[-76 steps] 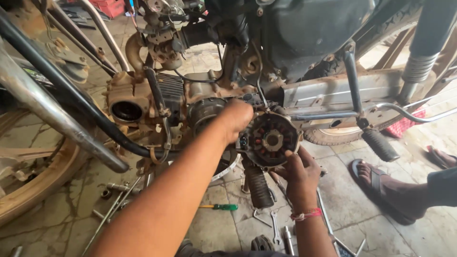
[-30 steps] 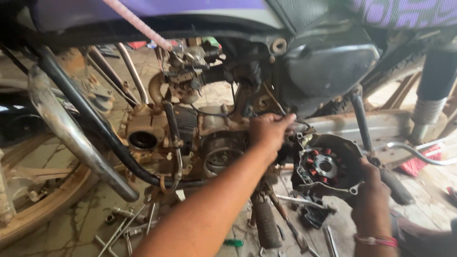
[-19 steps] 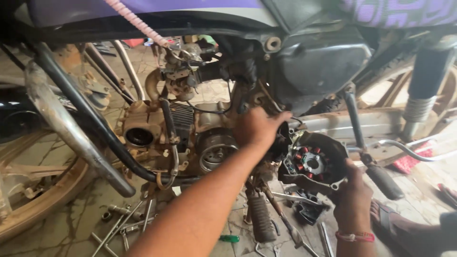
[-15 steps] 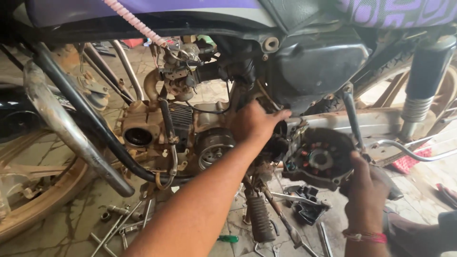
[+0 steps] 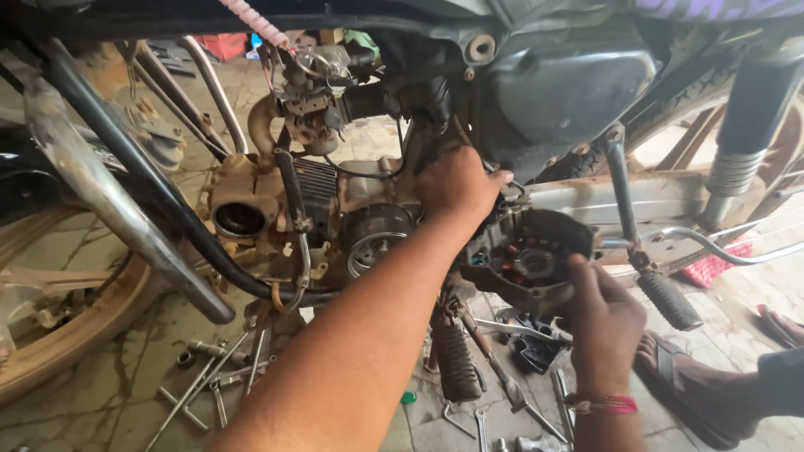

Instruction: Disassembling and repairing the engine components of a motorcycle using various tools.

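A dirty motorcycle engine [image 5: 285,209] hangs in the frame in front of me, with its round flywheel [image 5: 375,241] exposed. My right hand [image 5: 605,322] holds a dark round engine side cover with coils inside [image 5: 529,258] by its lower right edge, just right of the flywheel. My left hand [image 5: 456,182] reaches over my forearm to the upper left of that cover, fingers closed around wires or the rim there; exactly what it grips is hidden.
A chrome exhaust pipe [image 5: 109,201] runs diagonally at left beside a rusty wheel [image 5: 50,351]. Several spanners and sockets [image 5: 213,372] lie on the tiled floor. A footpeg [image 5: 670,300] sticks out right. Another person's sandalled foot [image 5: 682,381] rests at lower right.
The side cover was pulled off the engine and swung right, then back toward the engine. My left hand moved from the flywheel up to the cover's upper left.
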